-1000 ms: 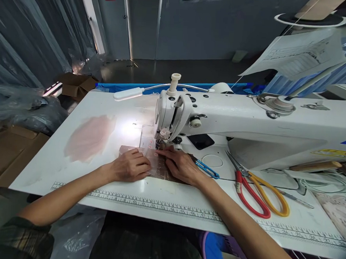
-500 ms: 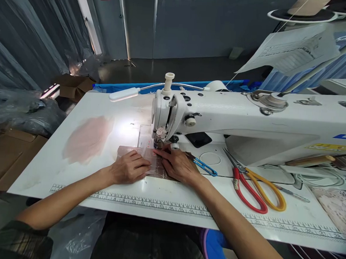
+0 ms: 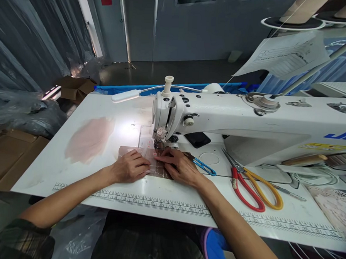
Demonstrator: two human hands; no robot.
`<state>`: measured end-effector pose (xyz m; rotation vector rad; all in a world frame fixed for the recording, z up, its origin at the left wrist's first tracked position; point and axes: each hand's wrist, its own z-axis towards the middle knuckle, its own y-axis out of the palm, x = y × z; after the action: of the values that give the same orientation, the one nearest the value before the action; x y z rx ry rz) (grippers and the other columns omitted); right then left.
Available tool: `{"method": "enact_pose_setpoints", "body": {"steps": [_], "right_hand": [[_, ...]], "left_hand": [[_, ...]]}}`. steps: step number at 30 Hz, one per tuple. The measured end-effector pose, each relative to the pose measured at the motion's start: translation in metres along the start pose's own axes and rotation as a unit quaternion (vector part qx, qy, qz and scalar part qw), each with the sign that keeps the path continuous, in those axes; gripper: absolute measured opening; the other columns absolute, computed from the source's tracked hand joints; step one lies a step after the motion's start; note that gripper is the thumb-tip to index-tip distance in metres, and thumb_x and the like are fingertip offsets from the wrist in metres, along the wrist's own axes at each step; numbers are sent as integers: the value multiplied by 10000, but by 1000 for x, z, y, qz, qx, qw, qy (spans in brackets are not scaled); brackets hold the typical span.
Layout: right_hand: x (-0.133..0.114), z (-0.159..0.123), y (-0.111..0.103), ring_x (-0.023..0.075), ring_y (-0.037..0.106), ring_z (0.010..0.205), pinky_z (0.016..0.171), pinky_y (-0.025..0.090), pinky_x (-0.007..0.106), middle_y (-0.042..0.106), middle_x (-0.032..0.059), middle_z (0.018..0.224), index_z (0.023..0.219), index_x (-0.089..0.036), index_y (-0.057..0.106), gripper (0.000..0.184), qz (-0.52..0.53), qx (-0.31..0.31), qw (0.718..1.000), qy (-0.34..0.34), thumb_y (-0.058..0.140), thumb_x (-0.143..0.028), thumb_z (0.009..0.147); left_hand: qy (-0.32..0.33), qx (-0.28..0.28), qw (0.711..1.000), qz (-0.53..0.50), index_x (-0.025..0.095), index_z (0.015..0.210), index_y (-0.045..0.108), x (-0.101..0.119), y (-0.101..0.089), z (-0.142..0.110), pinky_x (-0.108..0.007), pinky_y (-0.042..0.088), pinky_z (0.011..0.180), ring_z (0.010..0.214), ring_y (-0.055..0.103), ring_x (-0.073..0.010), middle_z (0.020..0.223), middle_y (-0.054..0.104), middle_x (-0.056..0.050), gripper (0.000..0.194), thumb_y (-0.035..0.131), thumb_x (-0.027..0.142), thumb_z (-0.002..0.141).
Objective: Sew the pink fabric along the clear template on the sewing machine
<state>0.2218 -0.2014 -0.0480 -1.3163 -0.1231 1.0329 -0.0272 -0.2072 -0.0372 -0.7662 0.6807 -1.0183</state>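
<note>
A sheer pinkish fabric piece (image 3: 144,154) lies flat at the needle area of a white sewing machine (image 3: 217,114). My left hand (image 3: 132,166) rests on its near left part, fingers bent, close together and pressing it down. On the right, my right hand (image 3: 182,166) touches the fabric with its index finger stretched toward the presser foot (image 3: 157,144) and the thumb apart below. Some of its other fingers are hidden. Blue thread snips (image 3: 204,166) lie just beyond my right hand.
Scissors with red and yellow handles (image 3: 255,188) lie right of my right forearm. A printed ruler (image 3: 157,204) runs along the table's front edge. A white lamp (image 3: 125,96) lights the left side. Lace fabric (image 3: 331,205) sits far right, cardboard boxes (image 3: 18,152) at left.
My right hand's index finger has drawn slightly back from the presser foot. The left hand stays in place on the fabric. The whole view has shifted a little.
</note>
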Motion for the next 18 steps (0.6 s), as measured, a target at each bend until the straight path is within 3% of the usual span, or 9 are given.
{"method": "enact_pose_setpoints", "body": {"steps": [6, 8, 12, 14, 18], "right_hand": [[0, -1, 3, 223, 588, 944, 829, 513, 411, 602, 108, 1058, 1180, -310, 713, 371, -52, -10, 998, -34, 509, -184, 896], [-2, -1, 3, 224, 588, 949, 835, 511, 414, 595, 103, 1065, 1184, -321, 710, 370, -56, -8, 998, -19, 514, -192, 897], [-5, -2, 3, 226, 584, 975, 871, 505, 424, 587, 91, 1085, 1174, -343, 712, 349, -65, -13, 998, 8, 512, -232, 910], [-6, -2, 3, 228, 581, 987, 889, 498, 429, 586, 89, 1091, 1174, -344, 711, 347, -67, -17, 997, 16, 512, -239, 910], [-7, -2, 3, 230, 576, 995, 898, 494, 427, 590, 91, 1084, 1180, -337, 709, 349, -68, -21, 997, 23, 517, -237, 907]], "left_hand": [[-8, 2, 1000, -4, 156, 861, 659, 1, 2, -3, -304, 456, 697, 753, 600, -145, 932, 736, -43, 171, 521, 208, 949], [-14, 7, 1000, -19, 147, 909, 671, -1, -1, -4, -329, 441, 699, 766, 600, -165, 961, 731, -68, 250, 530, 349, 951], [-58, -72, 995, -42, 111, 1119, 658, -10, -12, 1, -380, 426, 696, 832, 596, -233, 1093, 694, -143, 683, 426, 710, 888], [-76, -113, 990, -41, 118, 1180, 638, -18, -14, 7, -389, 434, 711, 857, 590, -245, 1150, 676, -150, 724, 359, 728, 909], [-87, -133, 986, -50, 122, 1146, 646, -31, -7, 15, -404, 472, 763, 899, 597, -251, 1157, 667, -145, 710, 237, 675, 971]]}}
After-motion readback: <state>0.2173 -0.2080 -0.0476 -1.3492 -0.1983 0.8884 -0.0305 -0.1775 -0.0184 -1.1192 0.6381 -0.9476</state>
